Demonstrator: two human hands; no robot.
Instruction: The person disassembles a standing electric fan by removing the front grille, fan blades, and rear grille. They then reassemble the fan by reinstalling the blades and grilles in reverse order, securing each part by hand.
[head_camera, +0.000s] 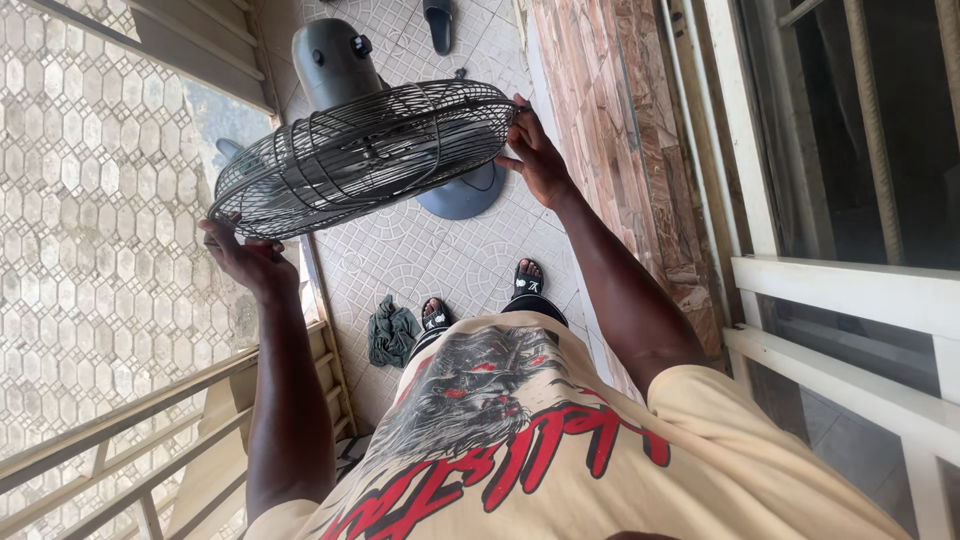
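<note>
Person stands on tiled floor (420, 260), looking down at fan (335, 60)

Grille (365, 155) held out flat in front of chest, rim gripped at opposite ends so wide cage stays level. Left hand (245, 255) closed on rim at 8 o'clock; right hand (535, 150) closed on rim at 3 o'clock, fingers hooked over wire

Fan body at 12 o'clock behind grille, round base (465, 190) on floor beneath

Dark cloth (392, 330) lies by sandalled feet (480, 295); railing (130, 430) at 7 o'clock
</note>
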